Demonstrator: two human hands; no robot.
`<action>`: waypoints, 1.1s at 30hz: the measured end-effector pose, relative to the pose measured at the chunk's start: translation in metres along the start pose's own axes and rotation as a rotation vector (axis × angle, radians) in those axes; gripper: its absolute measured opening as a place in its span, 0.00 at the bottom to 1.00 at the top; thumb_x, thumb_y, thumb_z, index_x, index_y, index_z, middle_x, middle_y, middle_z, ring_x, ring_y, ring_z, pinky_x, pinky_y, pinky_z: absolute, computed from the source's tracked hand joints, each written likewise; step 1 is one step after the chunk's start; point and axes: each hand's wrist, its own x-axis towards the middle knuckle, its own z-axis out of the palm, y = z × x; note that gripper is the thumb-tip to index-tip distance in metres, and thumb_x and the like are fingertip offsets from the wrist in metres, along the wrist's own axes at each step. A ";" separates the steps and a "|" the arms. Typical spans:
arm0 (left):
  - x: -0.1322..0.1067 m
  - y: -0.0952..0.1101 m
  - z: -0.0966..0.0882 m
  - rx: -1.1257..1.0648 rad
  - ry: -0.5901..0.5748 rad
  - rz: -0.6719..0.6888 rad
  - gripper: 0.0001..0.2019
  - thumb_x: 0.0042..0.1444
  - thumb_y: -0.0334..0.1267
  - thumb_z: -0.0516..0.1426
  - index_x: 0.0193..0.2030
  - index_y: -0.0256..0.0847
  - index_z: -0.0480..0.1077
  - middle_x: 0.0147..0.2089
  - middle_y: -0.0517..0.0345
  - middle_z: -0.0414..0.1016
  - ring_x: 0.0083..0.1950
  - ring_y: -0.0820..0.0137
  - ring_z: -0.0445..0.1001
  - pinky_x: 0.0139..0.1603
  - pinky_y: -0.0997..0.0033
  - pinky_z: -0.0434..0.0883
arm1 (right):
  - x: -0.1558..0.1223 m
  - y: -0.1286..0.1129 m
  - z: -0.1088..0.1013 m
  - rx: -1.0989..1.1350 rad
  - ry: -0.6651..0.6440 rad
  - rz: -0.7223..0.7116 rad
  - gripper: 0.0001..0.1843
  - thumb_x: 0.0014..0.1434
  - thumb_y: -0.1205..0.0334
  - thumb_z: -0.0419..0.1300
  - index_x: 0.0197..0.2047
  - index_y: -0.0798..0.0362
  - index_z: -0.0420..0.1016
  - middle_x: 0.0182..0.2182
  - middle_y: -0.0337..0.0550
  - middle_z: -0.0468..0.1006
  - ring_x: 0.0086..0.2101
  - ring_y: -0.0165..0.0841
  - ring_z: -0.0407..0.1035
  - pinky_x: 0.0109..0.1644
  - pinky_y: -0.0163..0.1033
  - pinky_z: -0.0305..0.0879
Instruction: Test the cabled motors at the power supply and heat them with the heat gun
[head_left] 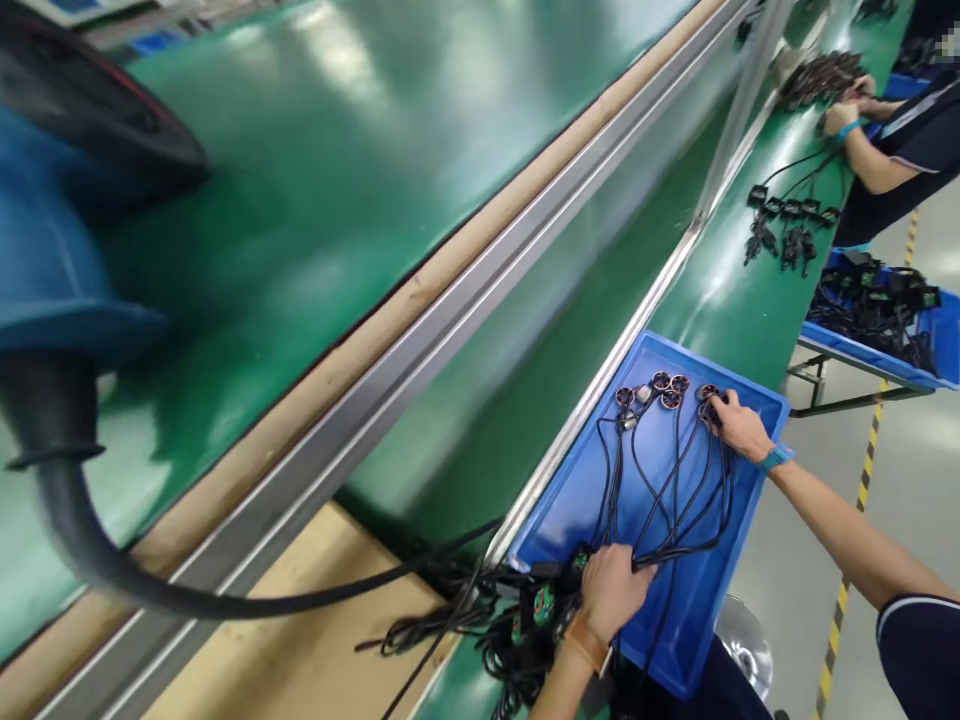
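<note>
My left hand (615, 592), with a brown strap at the wrist, is closed around a bundle of black cables (675, 548) over the near-left part of a blue tray (682, 635). At the tray's far right side, my right hand (741, 428) pinches small round black parts (707, 393) with copper-coloured rims, partly hidden by the fingers. More such round parts (671, 399) lie further left in the tray, joined to cables that run toward my left hand. Beside my left wrist is a heap of black cables with green circuit boards (543, 603).
A blue machine (52, 230) with a thick black cord stands close on the left. A metal rail (450, 300) crosses the view. A co-worker's hands (847, 112) handle cables further along the green bench (712, 300). Another blue tray (945, 335) full of cables sits right.
</note>
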 end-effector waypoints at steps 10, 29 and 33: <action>-0.006 -0.014 -0.013 -0.097 -0.079 0.174 0.19 0.63 0.50 0.53 0.41 0.37 0.76 0.47 0.38 0.83 0.52 0.52 0.81 0.51 0.60 0.73 | -0.110 -0.012 -0.022 0.373 0.192 -0.235 0.21 0.65 0.66 0.51 0.55 0.54 0.79 0.59 0.60 0.71 0.54 0.49 0.72 0.56 0.54 0.72; -0.037 -0.099 -0.057 -0.610 0.004 0.327 0.25 0.71 0.48 0.44 0.63 0.36 0.70 0.67 0.46 0.72 0.70 0.62 0.63 0.70 0.62 0.59 | -0.213 -0.280 0.013 2.304 -0.626 0.057 0.24 0.57 0.37 0.66 0.40 0.49 0.74 0.28 0.38 0.73 0.45 0.41 0.75 0.51 0.49 0.73; -0.031 -0.142 -0.043 -0.757 -0.224 0.182 0.38 0.71 0.58 0.36 0.52 0.25 0.74 0.50 0.39 0.82 0.51 0.62 0.78 0.58 0.61 0.70 | -0.211 -0.273 -0.011 2.373 -0.548 -0.042 0.28 0.55 0.31 0.65 0.28 0.47 0.63 0.16 0.30 0.57 0.28 0.34 0.70 0.55 0.51 0.73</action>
